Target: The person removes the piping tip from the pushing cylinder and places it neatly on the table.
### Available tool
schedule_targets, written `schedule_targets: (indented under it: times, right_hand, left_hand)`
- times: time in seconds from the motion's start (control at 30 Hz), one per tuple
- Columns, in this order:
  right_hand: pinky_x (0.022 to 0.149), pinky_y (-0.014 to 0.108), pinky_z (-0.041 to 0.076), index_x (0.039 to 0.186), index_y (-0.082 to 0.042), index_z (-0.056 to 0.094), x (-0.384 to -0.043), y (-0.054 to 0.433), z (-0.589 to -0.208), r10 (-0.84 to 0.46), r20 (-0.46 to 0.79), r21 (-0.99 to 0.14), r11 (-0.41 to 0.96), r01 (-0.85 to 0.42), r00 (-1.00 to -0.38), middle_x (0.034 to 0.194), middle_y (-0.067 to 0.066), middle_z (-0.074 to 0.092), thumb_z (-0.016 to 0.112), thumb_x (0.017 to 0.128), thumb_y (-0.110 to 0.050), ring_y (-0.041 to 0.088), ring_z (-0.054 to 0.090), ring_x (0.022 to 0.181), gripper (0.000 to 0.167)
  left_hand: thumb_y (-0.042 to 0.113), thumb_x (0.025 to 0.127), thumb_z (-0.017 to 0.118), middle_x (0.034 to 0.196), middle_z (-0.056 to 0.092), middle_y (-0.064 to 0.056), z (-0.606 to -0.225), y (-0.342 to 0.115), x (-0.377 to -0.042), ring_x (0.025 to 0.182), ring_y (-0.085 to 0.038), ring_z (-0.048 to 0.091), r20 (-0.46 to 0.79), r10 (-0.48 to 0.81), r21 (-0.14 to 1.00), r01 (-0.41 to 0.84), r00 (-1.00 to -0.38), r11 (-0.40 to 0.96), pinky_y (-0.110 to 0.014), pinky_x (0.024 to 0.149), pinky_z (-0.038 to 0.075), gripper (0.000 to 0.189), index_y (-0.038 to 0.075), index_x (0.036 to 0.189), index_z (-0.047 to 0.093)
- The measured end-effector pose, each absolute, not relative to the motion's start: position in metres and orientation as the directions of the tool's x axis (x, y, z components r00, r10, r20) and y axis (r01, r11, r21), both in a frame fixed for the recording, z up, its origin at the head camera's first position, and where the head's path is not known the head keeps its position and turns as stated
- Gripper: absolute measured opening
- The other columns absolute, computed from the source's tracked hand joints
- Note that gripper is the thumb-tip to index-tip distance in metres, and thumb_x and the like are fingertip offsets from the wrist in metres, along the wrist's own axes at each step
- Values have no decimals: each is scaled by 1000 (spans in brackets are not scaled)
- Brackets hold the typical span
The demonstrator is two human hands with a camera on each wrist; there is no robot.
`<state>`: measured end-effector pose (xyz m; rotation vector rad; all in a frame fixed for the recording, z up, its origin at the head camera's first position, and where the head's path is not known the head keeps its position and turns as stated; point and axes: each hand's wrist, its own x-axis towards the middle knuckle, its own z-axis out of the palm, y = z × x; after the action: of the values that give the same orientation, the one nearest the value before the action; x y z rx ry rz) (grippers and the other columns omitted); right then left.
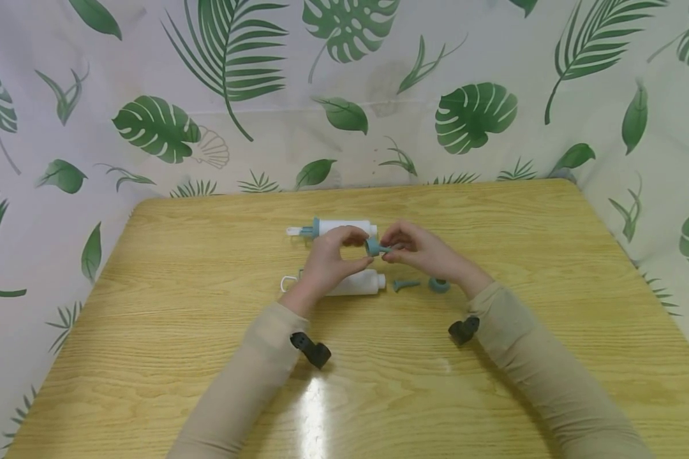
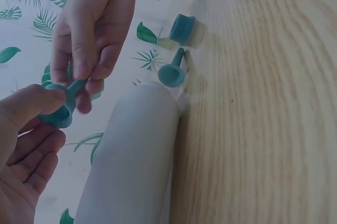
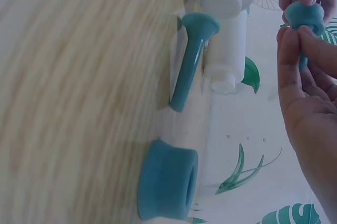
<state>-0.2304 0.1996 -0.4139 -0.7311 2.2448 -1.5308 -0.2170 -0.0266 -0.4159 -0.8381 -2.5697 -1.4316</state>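
Over the table, my left hand pinches a teal ring-shaped cap between thumb and fingers. My right hand grips the thin teal stem of a nozzle that sticks out of that cap; the nozzle's wide end is hidden inside. Below the hands lies a white tube with a narrower neck facing right and a white loop handle at its left end. Right of its neck, a loose teal nozzle with a flared end lies on the table. Farther right is a second teal ring cap.
Behind the hands lies another white tube with a teal end and plunger at its left. The wooden table reaches back to a leaf-printed cloth. A black wrist mount is on each sleeve.
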Motion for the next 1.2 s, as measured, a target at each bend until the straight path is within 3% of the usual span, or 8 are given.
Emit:
schedule_targets:
  times: [0.17, 0.43, 1.2]
  right_hand:
    - [83, 38, 53, 107, -1, 57, -231, 205, -411, -563, 9, -891, 370, -262, -826, 105, 21, 61, 59, 95, -5, 27, 62, 96, 13]
    - [80, 49, 52, 107, -4, 59, -232, 210, -409, -524, 3, -869, 421, -262, -852, 100, 23, 64, 60, 95, -11, 37, 63, 91, 14]
    - [75, 48, 53, 102, -5, 62, -232, 199, -409, -557, 21, -869, 401, -290, -830, 93, 13, 66, 64, 92, -12, 35, 64, 85, 12]
  left_hand:
    - [10, 80, 78, 106, 67, -8, -414, -31, -218, 99, -21, 63, 328, 417, 760, 499, -848, 417, -39, 90, 50, 34, 3, 110, 66]
    - [11, 80, 78, 108, 67, -7, -416, -34, -218, 99, -19, 62, 336, 414, 761, 503, -846, 409, -39, 88, 50, 35, 4, 113, 67]
    - [17, 77, 80, 100, 71, -3, -421, -30, -217, 90, -14, 62, 348, 421, 762, 514, -838, 393, -35, 81, 52, 31, 7, 105, 74]
